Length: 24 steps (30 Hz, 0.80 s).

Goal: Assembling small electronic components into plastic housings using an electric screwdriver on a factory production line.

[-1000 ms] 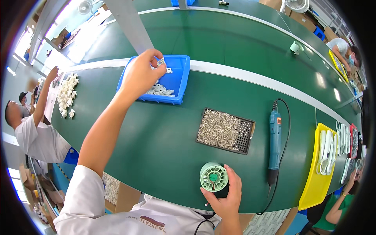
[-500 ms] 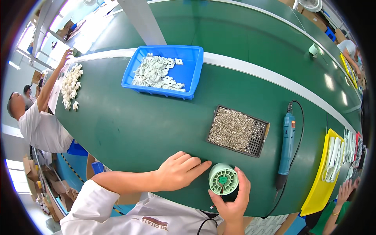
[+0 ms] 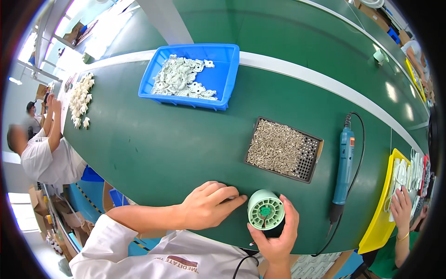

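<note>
your right hand (image 3: 278,235) clamps the pale green cylinder (image 3: 265,210) between thumb and fingers, ribbed end facing you, long axis pointing away; just left of it, your left hand (image 3: 206,204) curls its fingers, gripping what, i cannot tell.

Left elbow (image 3: 120,216) bent, left forearm (image 3: 158,217) nearly level, aimed toward 3 o'clock. Left hand (image 3: 206,208) near 6 o'clock of view, back up, left fingers (image 3: 216,191) curled, index finger (image 3: 235,203) angled toward 2 o'clock. Right hand (image 3: 278,242) at 4 o'clock from left hand, apart from it; right thumb (image 3: 257,234) and right fingers (image 3: 291,217) bowed into C-shaped grip, facing 11 o'clock. Right forearm (image 3: 278,269) aimed toward 12 o'clock.
</note>
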Tool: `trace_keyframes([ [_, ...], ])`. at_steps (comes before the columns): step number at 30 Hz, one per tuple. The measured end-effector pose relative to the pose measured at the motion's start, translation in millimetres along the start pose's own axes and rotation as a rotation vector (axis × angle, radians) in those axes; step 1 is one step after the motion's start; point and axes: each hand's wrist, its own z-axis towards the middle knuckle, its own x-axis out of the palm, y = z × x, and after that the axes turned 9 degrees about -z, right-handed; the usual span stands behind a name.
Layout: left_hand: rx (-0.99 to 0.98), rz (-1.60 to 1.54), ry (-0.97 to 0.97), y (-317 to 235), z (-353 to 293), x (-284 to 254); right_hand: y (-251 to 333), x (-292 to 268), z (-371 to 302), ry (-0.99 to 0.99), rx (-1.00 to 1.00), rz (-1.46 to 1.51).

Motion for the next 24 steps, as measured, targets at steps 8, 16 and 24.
trace_keyframes([
  [8, -0.214, -0.093, -0.147, -5, -2, -18, -2, 0, -4, 0.014, 0.024, 0.031],
  [16, -0.159, -0.026, -0.015, 6, -7, -13, 1, -3, -2, -0.009, 0.016, -0.018],
  [24, -0.096, -0.189, -0.154, -33, 34, -12, -2, 0, -1, -0.015, -0.031, -0.019],
])
